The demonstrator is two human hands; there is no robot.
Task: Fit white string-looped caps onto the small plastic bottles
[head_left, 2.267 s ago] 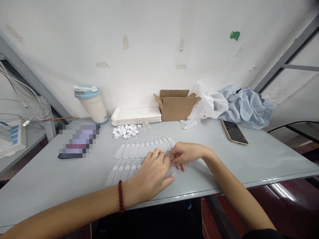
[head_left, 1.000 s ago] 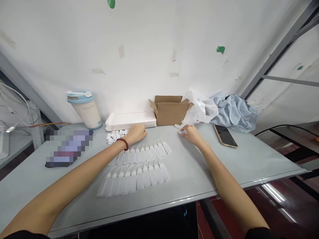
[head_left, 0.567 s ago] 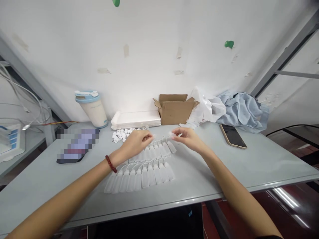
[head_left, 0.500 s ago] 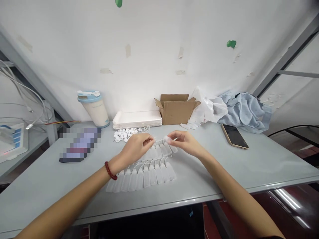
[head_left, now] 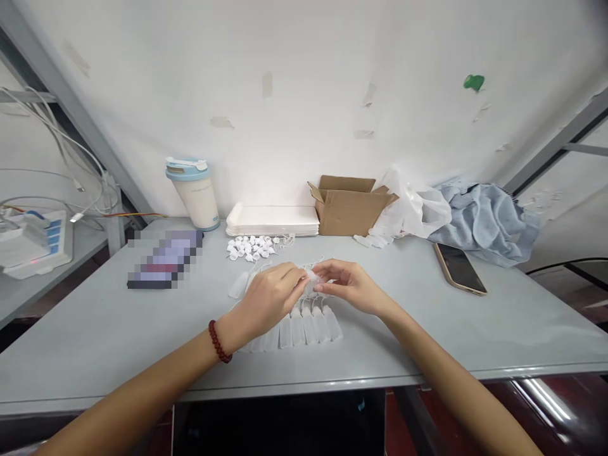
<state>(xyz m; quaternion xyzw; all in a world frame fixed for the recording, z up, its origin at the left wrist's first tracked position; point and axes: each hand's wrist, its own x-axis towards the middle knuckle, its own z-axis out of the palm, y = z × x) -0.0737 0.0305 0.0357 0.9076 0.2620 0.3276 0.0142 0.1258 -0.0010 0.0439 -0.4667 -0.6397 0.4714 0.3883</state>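
Observation:
My right hand [head_left: 354, 286] holds a small translucent plastic bottle [head_left: 311, 277] between thumb and fingers, above the table. Against the bottle's left end, the closed fingertips of my left hand [head_left: 273, 292] pinch together; what lies between them is too small to make out. Below both hands lies a row of flat translucent bottles [head_left: 310, 326] with thin white loops at their necks. A second row behind it is mostly covered by my hands, with one bottle [head_left: 239, 285] showing at its left. Beyond my left hand is a pile of small white caps [head_left: 251, 247].
Along the wall stand a lidded cup [head_left: 194, 196], stacked white trays [head_left: 273, 220], an open cardboard box [head_left: 354, 212], a plastic bag [head_left: 413, 209] and a blue cloth [head_left: 489, 218]. A phone [head_left: 460, 269] lies right, a blurred-out device [head_left: 166, 259] left. Several loose clear pieces [head_left: 373, 240] lie by the box.
My hands have come together; my left fingertips now meet the bottle that my right hand holds. The camera view has shifted slightly, so the table's things appear farther right.

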